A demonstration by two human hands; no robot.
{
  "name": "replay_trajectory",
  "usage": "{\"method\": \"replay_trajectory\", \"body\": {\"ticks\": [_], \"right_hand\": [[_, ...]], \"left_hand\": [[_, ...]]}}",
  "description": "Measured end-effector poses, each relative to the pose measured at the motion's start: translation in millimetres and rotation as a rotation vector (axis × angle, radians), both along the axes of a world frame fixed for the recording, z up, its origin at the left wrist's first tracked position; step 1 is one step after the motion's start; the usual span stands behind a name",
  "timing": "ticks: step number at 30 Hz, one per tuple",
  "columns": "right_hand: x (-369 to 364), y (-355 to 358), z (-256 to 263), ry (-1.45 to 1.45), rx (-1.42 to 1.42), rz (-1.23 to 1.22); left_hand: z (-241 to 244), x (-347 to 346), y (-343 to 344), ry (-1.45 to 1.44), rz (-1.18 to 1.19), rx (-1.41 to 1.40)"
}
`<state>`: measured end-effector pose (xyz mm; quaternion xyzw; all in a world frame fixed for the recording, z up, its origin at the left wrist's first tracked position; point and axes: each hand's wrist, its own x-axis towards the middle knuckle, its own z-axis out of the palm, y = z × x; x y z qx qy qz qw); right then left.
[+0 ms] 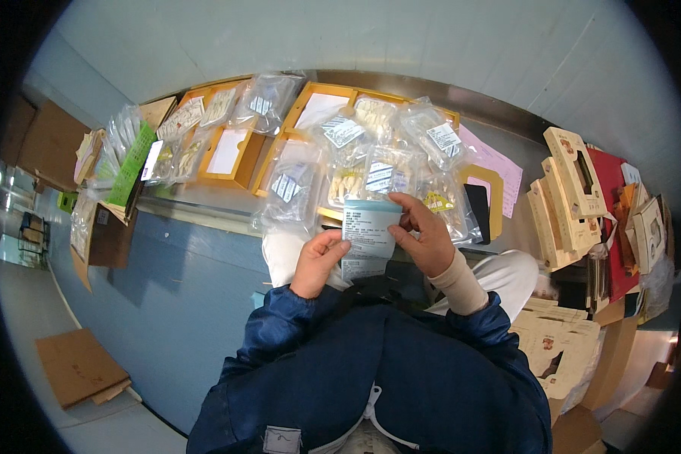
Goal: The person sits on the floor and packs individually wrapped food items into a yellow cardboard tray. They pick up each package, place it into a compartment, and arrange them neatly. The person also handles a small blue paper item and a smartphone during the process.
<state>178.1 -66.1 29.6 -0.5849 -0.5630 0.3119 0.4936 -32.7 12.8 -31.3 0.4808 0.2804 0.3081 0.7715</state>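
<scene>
Between my two hands is a light-blue strip of printed labels [369,235], held up in front of my lap. My left hand [320,261] pinches its left edge between thumb and fingers. At the upper right corner, my right hand [423,232] has its thumb and fingers on the strip. Just beyond lie several clear plastic packs of pale dried food, some with striped labels, such as one pack [286,184] to the left and another pack [386,173] behind the strip. They rest on and around a yellow partitioned box [318,91].
Left on the metal table [210,201] stand a second yellow box [227,156] and a green plastic basket [129,167] with clear bags. Pink paper sheets [496,170] and stacked cream cartons [567,198] sit to the right. Flattened cardboard [79,366] lies on the floor.
</scene>
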Motion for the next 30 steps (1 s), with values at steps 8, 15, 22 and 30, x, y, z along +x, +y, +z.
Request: {"method": "replay_trajectory", "body": {"ticks": [8,15,22,30], "right_hand": [[-1,1,7,-0.486,0.288,-0.186],[-21,-3,-6,-0.568,0.293,0.045],[-8,-10,-15,-0.116,0.107,0.094],[60,-8,-6,-0.29,0.2,-0.366]], "left_hand": [[3,0,-4,0.039,0.082,0.052],[19,14,-17,0.138,0.021,0.291],[37,14,-5,0.266,-0.152,0.613],[23,-6,15,0.053,-0.231,0.208]]}}
